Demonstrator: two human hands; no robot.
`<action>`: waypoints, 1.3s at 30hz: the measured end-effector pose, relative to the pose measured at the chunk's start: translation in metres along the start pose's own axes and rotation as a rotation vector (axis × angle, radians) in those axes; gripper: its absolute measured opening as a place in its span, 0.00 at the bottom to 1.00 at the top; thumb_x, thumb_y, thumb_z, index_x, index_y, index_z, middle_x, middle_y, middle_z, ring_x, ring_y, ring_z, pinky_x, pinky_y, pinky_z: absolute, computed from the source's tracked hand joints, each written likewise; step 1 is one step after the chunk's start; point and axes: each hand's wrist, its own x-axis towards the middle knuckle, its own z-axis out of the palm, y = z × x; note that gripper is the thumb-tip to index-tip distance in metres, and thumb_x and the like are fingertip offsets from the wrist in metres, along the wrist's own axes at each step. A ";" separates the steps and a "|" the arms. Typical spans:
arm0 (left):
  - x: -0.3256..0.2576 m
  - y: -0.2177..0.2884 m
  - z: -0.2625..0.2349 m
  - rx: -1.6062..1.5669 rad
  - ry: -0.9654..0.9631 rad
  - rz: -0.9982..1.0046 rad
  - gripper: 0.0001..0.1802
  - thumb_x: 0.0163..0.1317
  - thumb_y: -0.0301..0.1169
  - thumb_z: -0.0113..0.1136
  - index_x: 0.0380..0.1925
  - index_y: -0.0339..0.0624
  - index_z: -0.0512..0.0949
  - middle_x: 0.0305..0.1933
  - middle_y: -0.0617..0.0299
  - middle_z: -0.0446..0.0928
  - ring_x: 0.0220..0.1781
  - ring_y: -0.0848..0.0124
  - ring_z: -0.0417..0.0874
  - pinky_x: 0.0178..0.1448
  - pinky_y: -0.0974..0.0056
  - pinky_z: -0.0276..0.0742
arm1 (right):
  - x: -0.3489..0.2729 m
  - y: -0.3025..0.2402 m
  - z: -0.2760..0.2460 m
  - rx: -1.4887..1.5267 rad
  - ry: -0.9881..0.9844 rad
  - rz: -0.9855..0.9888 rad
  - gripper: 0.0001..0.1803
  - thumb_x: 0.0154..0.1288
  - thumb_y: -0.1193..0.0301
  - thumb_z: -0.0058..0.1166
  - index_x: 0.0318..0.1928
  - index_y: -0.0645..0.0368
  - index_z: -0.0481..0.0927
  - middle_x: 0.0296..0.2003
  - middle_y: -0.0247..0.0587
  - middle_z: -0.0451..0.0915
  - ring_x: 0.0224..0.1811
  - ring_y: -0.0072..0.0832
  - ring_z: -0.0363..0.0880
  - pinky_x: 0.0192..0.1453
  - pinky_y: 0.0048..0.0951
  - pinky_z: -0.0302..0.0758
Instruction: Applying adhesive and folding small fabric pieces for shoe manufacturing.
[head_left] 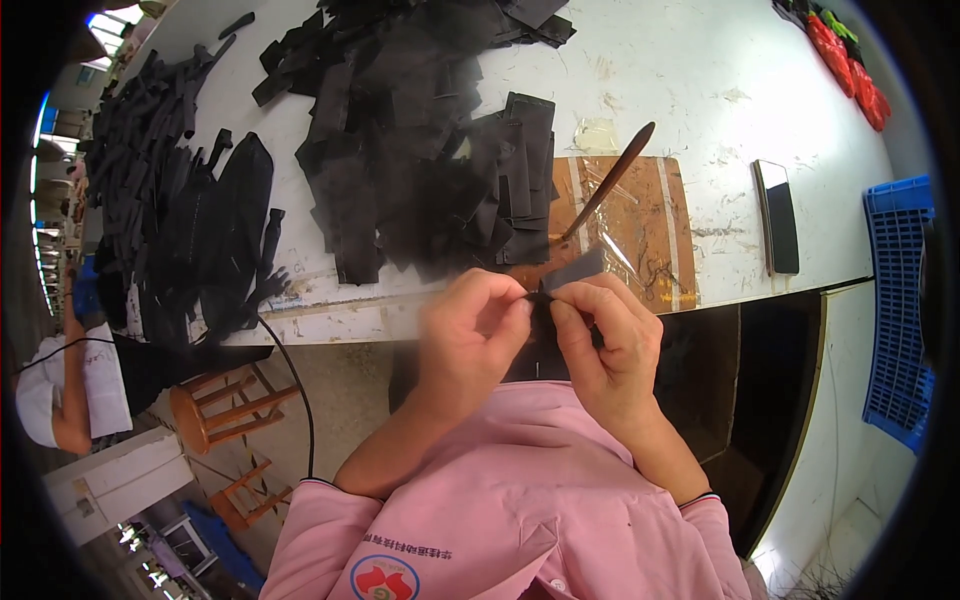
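Just off the table's front edge, my left hand (470, 325) and my right hand (612, 335) meet in front of my chest. Both are closed in a pinch on a small black fabric piece (542, 315), mostly covered by the fingers. A dark grey flap (578, 270) sticks up behind my right fingers; whether it belongs to the same piece I cannot tell. Beyond the hands lies a brown board (655, 215) with clear tape across it. A slim dark-brown stick-like tool (612, 180) slants over the board, its lower end near the flap.
A large heap of flat black pieces (400, 140) covers the table's middle, with narrow black strips (150, 130) to the left. A phone (777, 218) lies at right, near a blue crate (895, 300). Wooden stools (235, 410) and another person (70, 390) are at left.
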 end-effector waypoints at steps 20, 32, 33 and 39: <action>0.002 0.014 -0.002 -0.738 0.179 -0.382 0.18 0.48 0.16 0.56 0.41 0.35 0.65 0.25 0.61 0.75 0.13 0.84 0.60 0.15 0.79 0.54 | 0.006 0.011 0.013 0.024 0.008 0.190 0.06 0.44 0.83 0.53 0.27 0.65 0.75 0.19 0.37 0.71 0.19 0.27 0.71 0.24 0.24 0.69; 0.001 -0.004 0.015 0.019 0.265 0.106 0.11 0.48 0.14 0.50 0.33 0.34 0.70 0.28 0.63 0.74 0.18 0.87 0.66 0.18 0.80 0.58 | 0.002 0.012 0.010 1.288 -0.201 0.896 0.06 0.60 0.70 0.51 0.27 0.56 0.73 0.22 0.25 0.71 0.23 0.13 0.65 0.27 0.15 0.61; 0.003 -0.001 0.011 -0.315 0.195 -0.070 0.10 0.51 0.14 0.49 0.33 0.35 0.70 0.30 0.61 0.75 0.23 0.81 0.71 0.23 0.77 0.65 | 0.002 0.012 0.009 1.110 -0.189 0.807 0.06 0.61 0.70 0.51 0.27 0.56 0.72 0.22 0.24 0.70 0.24 0.13 0.64 0.28 0.16 0.62; -0.002 0.012 -0.004 -1.348 -0.497 -0.451 0.12 0.54 0.16 0.50 0.39 0.37 0.68 0.33 0.61 0.73 0.20 0.81 0.67 0.23 0.79 0.60 | 0.001 0.020 0.004 1.377 -0.200 0.740 0.06 0.60 0.71 0.50 0.28 0.59 0.73 0.26 0.25 0.69 0.28 0.15 0.67 0.35 0.15 0.64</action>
